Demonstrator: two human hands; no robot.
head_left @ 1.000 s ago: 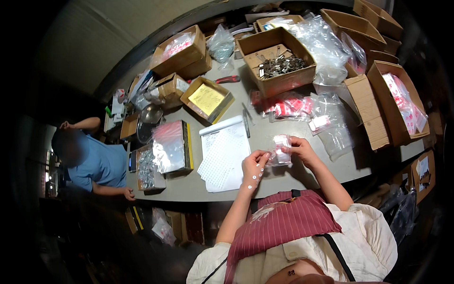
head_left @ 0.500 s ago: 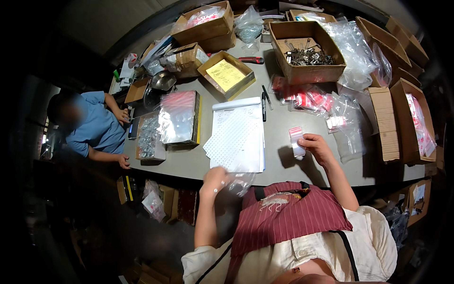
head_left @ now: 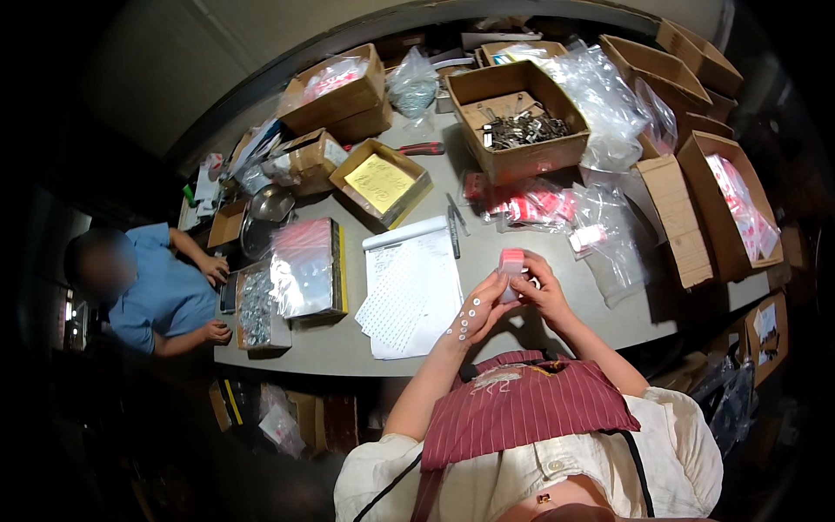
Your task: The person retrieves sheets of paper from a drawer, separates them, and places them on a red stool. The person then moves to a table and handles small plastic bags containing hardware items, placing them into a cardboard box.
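My left hand [head_left: 489, 300] and my right hand [head_left: 543, 294] meet above the table's near edge. Between them is a small stack of flat white pieces with red striped tops [head_left: 511, 259], possibly small zip bags. Fingers of both hands close on it; its lower part is hidden. Several small round white stickers [head_left: 464, 323] dot the back of my left hand and wrist. Just left of my hands lie printed white sheets [head_left: 409, 287]. Beyond them is a black marker [head_left: 453, 231] beside a thin pen [head_left: 457, 214].
At the far side stands a cardboard box of metal clips [head_left: 522, 122]. Clear bags with red-and-white packs [head_left: 532, 207] lie at right. An open box [head_left: 731, 204] stands farther right. A co-worker in a blue shirt [head_left: 165, 287] is at left, near a tray of small clear packets [head_left: 258, 309].
My left hand has moved right and up from the table edge to join my right hand at the stack. The clear plastic bag it had no longer shows. The whole view has shifted.
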